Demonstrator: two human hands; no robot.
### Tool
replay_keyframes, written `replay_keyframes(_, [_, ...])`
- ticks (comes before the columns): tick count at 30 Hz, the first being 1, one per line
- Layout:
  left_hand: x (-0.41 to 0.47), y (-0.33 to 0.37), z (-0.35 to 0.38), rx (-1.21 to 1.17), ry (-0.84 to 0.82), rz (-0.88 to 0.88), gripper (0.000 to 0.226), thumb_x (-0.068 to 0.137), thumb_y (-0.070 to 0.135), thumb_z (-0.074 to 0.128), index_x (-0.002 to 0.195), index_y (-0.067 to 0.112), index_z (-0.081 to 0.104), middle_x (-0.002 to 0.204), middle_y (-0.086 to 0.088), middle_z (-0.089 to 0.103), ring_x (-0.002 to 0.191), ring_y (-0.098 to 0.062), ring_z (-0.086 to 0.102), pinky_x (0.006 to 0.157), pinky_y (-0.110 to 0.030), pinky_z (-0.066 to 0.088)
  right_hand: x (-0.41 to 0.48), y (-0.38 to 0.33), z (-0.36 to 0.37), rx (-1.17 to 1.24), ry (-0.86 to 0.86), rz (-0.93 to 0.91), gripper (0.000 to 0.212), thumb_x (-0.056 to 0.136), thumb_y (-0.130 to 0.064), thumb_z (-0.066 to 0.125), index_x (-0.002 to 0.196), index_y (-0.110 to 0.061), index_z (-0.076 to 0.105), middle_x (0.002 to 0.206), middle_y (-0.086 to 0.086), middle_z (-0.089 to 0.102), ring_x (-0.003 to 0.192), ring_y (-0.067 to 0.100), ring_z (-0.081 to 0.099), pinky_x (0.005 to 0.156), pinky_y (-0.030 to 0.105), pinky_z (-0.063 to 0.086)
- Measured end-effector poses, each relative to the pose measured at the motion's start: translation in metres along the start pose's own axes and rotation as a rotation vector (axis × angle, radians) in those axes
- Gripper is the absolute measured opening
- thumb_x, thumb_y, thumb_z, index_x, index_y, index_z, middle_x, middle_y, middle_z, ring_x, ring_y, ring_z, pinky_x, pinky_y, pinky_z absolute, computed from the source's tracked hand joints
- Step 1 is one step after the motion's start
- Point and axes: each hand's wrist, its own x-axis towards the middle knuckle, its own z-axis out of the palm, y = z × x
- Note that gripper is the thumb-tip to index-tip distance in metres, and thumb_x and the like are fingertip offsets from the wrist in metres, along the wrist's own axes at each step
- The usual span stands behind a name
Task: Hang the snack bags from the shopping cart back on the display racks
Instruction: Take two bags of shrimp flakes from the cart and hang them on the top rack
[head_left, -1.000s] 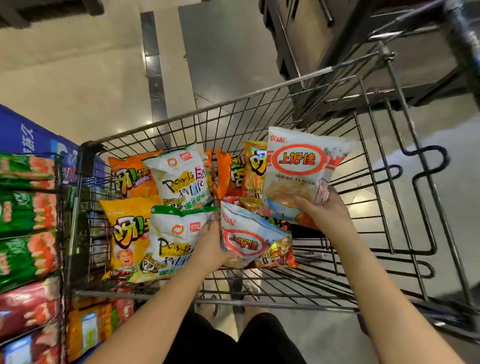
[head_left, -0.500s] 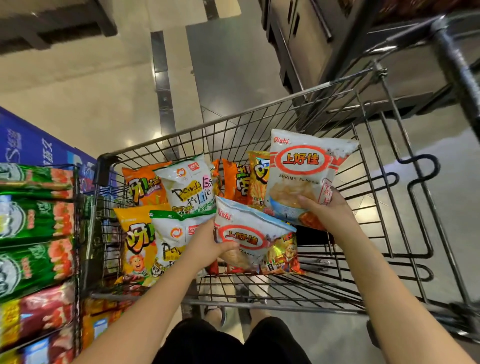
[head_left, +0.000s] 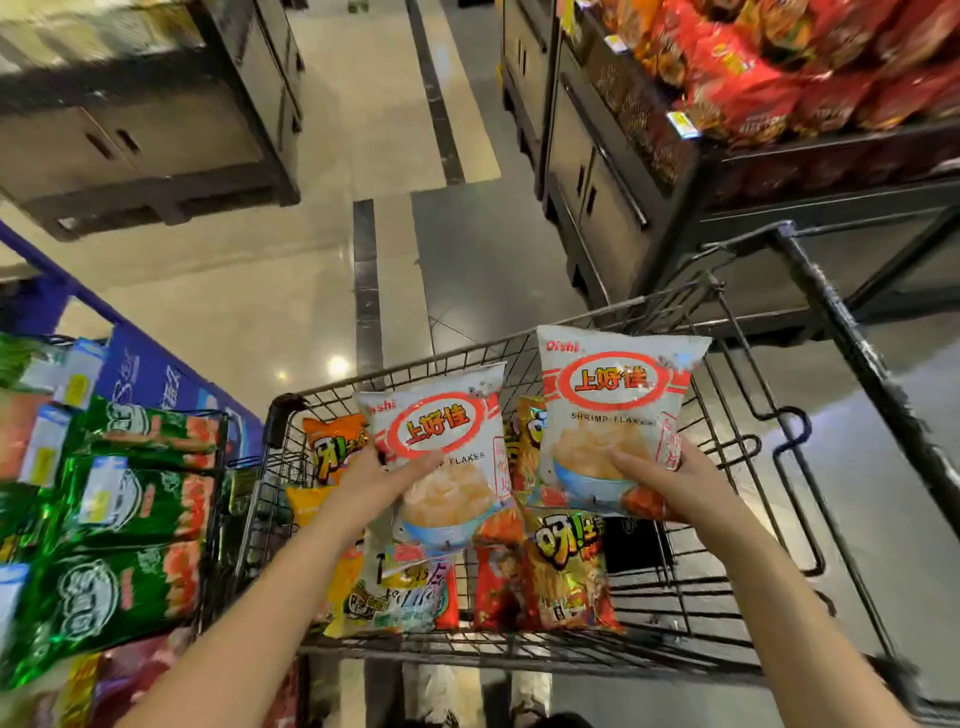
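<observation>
Head view looks down on both hands above the shopping cart (head_left: 283, 415); each hand holds one white Oishi shrimp flakes bag upright, with the printed front toward the camera. The left hand (head_left: 374, 480) pinches the left Oishi bag (head_left: 441, 431) at its lower left edge; the thumb (head_left: 415, 465) lies across the front, and the other fingers are behind the bag, so I cannot tell how they lie. The right hand (head_left: 675, 483) grips the right Oishi bag (head_left: 618, 410) at its lower right part in the same manner; its thumb (head_left: 628, 460) presses on the front and the other fingers go behind the pack. The two bags are side by side between the thumbs, near to each other; whether they touch I cannot tell. Below the fingers, inside the cart, more snack bags lie: a red and gold fries bag (head_left: 566, 571) under the right hand, a white bag with green print (head_left: 405, 592) under the left wrist, and an orange bag (head_left: 332, 441) just left of the left fingers. Further left of the left hand, a wire rack (head_left: 221, 467) holds green snack bags (head_left: 119, 499). Far above the right fingers, a dark shelf (head_left: 831, 150) carries red packs (head_left: 779, 78), which are blurred.
</observation>
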Motion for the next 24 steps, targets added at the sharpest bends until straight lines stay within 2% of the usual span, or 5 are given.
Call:
replay_keyframes(4, [-0.01, 0.026, -0.039, -0.034, -0.001, 0.07, 0.086, 0.056, 0.078, 0.085, 0.129, 0.039, 0.061, 0.121, 0.015, 0.073, 0.116, -0.012, 0.067, 0.107, -0.044, 0.05, -0.019, -0.032, 0.008, -0.023, -0.085, -0.042, 0.047, 0.081, -0.04, 0.085, 0.123, -0.028, 0.068, 0.112, -0.005, 0.078, 0.103, 0.018, 0.075, 0.098, 0.047, 0.057])
replay_keyframes(9, [-0.035, 0.054, -0.075, -0.178, 0.036, 0.159, 0.028, 0.088, 0.038, 0.076, 0.113, 0.034, 0.064, 0.094, 0.019, 0.075, 0.079, 0.012, 0.07, 0.062, -0.007, 0.053, -0.041, -0.075, 0.031, -0.007, -0.095, -0.121, 0.04, 0.084, -0.041, 0.075, 0.121, -0.029, 0.066, 0.11, -0.009, 0.079, 0.098, 0.012, 0.076, 0.092, 0.035, 0.058])
replay_keyframes(13, [-0.047, 0.051, -0.103, -0.35, 0.022, 0.201, 0.054, 0.082, 0.048, 0.082, 0.13, 0.029, 0.064, 0.117, 0.007, 0.077, 0.108, -0.012, 0.073, 0.1, -0.039, 0.057, -0.048, -0.101, 0.057, -0.019, -0.136, -0.152, 0.039, 0.089, -0.039, 0.072, 0.126, -0.029, 0.065, 0.115, -0.006, 0.078, 0.106, 0.017, 0.075, 0.103, 0.045, 0.054])
replay_keyframes(18, [-0.054, 0.032, -0.129, -0.451, 0.016, 0.19, 0.055, 0.084, 0.047, 0.078, 0.133, 0.029, 0.061, 0.12, 0.002, 0.076, 0.109, -0.019, 0.074, 0.101, -0.046, 0.055, -0.05, -0.121, 0.09, -0.046, -0.196, -0.166, 0.058, 0.079, -0.054, 0.082, 0.127, -0.027, 0.066, 0.119, -0.003, 0.076, 0.112, 0.019, 0.073, 0.108, 0.049, 0.05])
replay_keyframes(24, [-0.09, 0.021, -0.143, -0.431, 0.169, 0.11, 0.014, 0.097, 0.036, 0.065, 0.106, 0.037, 0.054, 0.075, 0.028, 0.071, 0.063, 0.013, 0.067, 0.056, -0.009, 0.052, -0.042, -0.128, 0.12, -0.149, -0.281, -0.158, 0.043, 0.083, -0.05, 0.076, 0.122, -0.033, 0.067, 0.114, -0.007, 0.078, 0.106, 0.016, 0.075, 0.105, 0.048, 0.052])
